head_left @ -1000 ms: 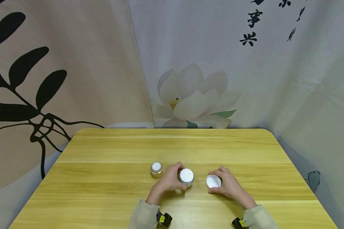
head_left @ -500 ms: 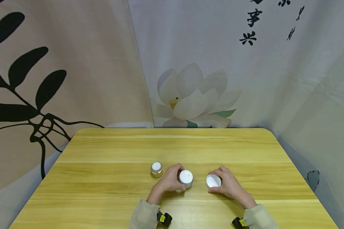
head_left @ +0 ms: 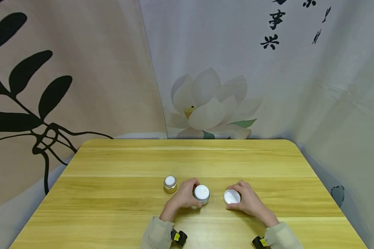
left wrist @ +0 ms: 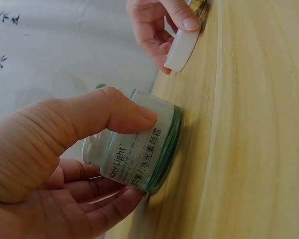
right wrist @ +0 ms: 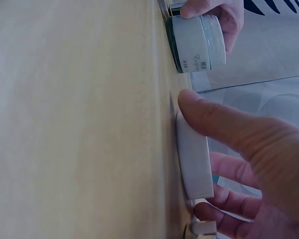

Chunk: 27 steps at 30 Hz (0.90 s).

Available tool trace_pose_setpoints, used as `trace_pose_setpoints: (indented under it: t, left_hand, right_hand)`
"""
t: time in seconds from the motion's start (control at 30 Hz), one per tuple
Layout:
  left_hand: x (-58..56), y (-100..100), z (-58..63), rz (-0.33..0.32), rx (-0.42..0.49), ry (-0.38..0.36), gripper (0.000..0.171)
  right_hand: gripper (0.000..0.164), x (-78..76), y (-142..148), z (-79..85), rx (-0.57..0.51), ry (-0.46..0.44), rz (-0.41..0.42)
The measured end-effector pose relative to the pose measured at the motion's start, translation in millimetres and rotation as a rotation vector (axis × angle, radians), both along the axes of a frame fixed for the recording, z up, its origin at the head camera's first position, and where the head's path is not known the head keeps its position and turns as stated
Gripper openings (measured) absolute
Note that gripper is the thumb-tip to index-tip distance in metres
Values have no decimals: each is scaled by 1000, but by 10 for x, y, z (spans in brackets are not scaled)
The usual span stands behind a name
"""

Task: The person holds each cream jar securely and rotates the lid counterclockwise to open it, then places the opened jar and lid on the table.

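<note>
My left hand (head_left: 185,195) grips a glass cream jar (left wrist: 134,149) with a printed white label, thumb on one side and fingers round the other. The jar stands upright on the table, its threaded neck uncovered. From above, its mouth looks white (head_left: 201,192); whether that is cream or a seal, I cannot tell. To the right, my right hand (head_left: 247,200) holds a white lid (right wrist: 195,159) by its rim between thumb and fingers. The lid lies flat at the tabletop, hollow side apparently up. Jar and lid are apart.
A smaller jar (head_left: 170,185) with a white top and yellowish body stands just left of my left hand. The wooden table (head_left: 112,166) reaches back to a printed curtain (head_left: 212,41). Each wrist carries a black camera (head_left: 179,238).
The jar in my left hand has shifted very slightly to the left. My right hand and the lid stay in place.
</note>
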<state>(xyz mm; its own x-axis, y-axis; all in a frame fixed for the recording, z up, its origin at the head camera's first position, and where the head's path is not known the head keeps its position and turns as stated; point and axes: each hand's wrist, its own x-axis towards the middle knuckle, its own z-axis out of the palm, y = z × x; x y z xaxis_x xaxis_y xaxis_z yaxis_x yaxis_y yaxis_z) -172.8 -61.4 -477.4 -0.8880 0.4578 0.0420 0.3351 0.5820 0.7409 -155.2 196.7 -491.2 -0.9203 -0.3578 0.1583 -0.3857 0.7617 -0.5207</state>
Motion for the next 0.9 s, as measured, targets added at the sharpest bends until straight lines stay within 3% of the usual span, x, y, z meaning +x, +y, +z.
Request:
trace_pose_setpoints:
  t: [0.6,0.9]
  left_hand:
    - [14,11,19,15,-16,1,49]
    - [16,42,41,35,-77,-30,53]
  right_hand:
    - [56,8,-4,-8,14,14,4]
    - [56,11,-18,12,13,-3,-8]
